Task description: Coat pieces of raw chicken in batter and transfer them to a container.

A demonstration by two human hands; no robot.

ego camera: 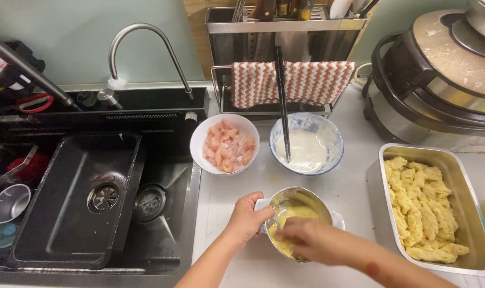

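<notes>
Steel is what we have in hand: our left hand (249, 216) wraps the rim of a small metal bowl (298, 205) at the front edge of the worktop (349, 186), steadying it. Our right hand (306, 238) reaches down into it, its fingers curled in the yellow batter (285, 234); whether they close on a piece we cannot tell.

We judge this to be the coating step. Raw pink meat pieces sit in a white bowl (225, 143) toward the back, just beside a blue patterned bowl (306, 144) of white liquid with black chopsticks (282, 101) resting in it. Coated yellow pieces fill a steel tray (461, 176) at the right edge.

A next move, as we read it, calls for lifting a piece out and carrying it right to the tray, keeping drips over the worktop.

Room is tight. A black sink (77, 202) drops away just left of the metal bowl, the tray stands near on the right, and the two bowls crowd behind. Open worktop lies between the metal bowl and the tray.
</notes>
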